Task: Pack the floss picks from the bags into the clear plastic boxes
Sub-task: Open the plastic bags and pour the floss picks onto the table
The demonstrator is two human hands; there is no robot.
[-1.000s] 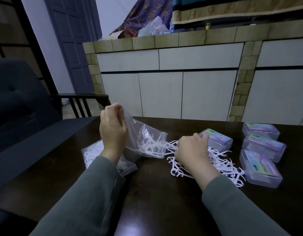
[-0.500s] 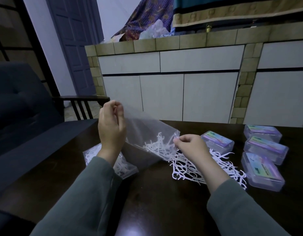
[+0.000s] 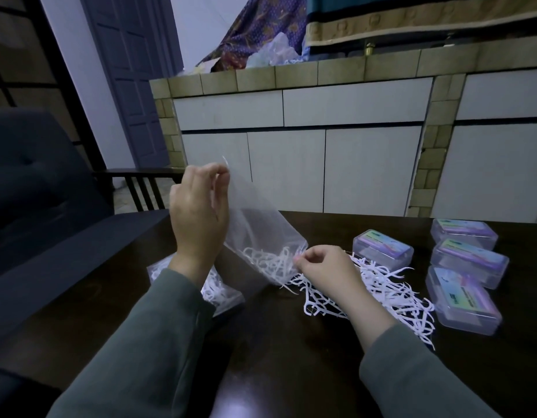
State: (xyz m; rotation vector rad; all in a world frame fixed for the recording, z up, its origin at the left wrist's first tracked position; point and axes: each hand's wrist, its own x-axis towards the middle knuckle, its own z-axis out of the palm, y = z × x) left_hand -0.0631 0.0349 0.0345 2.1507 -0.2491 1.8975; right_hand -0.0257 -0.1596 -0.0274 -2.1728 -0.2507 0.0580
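Observation:
My left hand (image 3: 197, 211) pinches the upper corner of a clear plastic bag (image 3: 255, 224) and holds it tilted above the table. White floss picks (image 3: 270, 262) lie bunched at the bag's low end. My right hand (image 3: 324, 268) pinches that low corner of the bag. A loose pile of floss picks (image 3: 390, 289) spreads on the table under and right of my right hand. A second bag of picks (image 3: 216, 289) lies flat behind my left forearm. Several closed clear plastic boxes stand to the right: one (image 3: 383, 248) near the pile, others (image 3: 469, 259) stacked in a column.
The dark wooden table (image 3: 285, 357) fills the foreground. A dark armchair (image 3: 35, 191) with a wooden armrest stands at the left. A tiled counter with white cabinet doors (image 3: 321, 164) runs behind the table.
My left hand has raised the bag higher and stretched it out. My right hand left the pile and took hold of the bag's low corner. The picks slid down to that end.

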